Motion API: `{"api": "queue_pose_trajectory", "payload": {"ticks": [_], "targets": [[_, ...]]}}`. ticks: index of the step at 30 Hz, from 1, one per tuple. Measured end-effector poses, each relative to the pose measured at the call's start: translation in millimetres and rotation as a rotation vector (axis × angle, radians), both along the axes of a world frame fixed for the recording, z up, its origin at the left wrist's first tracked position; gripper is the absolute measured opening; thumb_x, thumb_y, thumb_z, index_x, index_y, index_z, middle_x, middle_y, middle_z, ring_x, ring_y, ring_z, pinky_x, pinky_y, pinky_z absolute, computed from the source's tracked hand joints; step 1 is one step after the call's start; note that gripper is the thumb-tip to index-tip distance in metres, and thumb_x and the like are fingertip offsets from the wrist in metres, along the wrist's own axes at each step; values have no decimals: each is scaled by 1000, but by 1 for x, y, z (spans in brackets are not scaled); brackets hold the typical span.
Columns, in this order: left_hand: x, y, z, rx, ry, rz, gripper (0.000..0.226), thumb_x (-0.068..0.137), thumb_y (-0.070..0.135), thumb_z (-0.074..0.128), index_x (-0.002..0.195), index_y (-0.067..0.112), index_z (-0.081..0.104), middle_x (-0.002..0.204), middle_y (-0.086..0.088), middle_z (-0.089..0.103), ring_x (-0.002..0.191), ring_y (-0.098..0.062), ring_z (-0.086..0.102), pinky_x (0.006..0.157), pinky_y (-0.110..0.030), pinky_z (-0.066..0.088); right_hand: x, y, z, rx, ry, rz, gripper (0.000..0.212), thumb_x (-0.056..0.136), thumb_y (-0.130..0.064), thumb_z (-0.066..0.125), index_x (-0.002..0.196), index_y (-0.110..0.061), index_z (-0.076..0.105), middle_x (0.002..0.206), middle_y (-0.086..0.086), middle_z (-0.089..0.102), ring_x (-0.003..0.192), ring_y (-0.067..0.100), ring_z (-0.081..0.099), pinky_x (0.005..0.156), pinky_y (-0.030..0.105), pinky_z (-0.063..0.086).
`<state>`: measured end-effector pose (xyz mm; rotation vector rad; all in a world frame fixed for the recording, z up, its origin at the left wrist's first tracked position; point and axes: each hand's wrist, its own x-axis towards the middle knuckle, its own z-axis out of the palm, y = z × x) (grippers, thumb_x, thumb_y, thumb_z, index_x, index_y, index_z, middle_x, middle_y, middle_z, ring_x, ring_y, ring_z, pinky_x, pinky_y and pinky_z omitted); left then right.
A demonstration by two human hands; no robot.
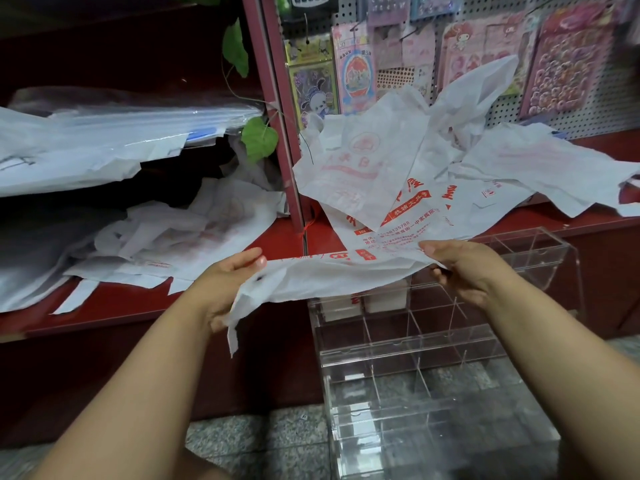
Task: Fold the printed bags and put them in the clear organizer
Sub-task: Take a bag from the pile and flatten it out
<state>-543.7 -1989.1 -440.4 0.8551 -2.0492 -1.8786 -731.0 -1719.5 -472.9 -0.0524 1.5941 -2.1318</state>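
I hold one printed bag (341,275) stretched between my two hands, just above the near edge of the red shelf (114,306). My left hand (228,282) grips its left end, thumb on top and the other fingers curled under the plastic, with a handle strip hanging down below my wrist. My right hand (460,268) pinches the right end, thumb over the top edge and fingers beneath. The bag hangs over the far left part of the clear organizer (433,358), which stands on the floor at near right, against the shelf front. Two folded white bags (363,301) sit in its far left compartments. Farther back on the shelf lies a loose pile of bags (415,161) with red print, and another heap (180,233) lies to the left of the red post (280,133). Sticker packs (356,74) hang on the pegboard at far right.
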Motion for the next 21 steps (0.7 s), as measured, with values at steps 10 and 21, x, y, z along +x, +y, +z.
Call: {"api": "queue_pose_trajectory", "payload": {"ticks": [10, 21], "targets": [[11, 2, -8, 147, 14, -291, 99, 59, 59, 79, 143, 57, 27, 123, -2, 66, 111, -16, 66, 83, -34, 56, 1, -7, -10, -18, -31, -152, 22, 91, 7, 54, 111, 5, 62, 102, 17, 66, 58, 11, 63, 42, 14, 47], [38, 1, -5, -283, -47, -39, 41, 92, 61, 40, 114, 34, 64, 115, -4, 60, 106, -15, 59, 99, -44, 48, 6, -17, -17, -20, -81, -256, 25, 93, 0, 55, 117, 3, 63, 89, 10, 67, 39, 2, 58, 36, 12, 40]]}}
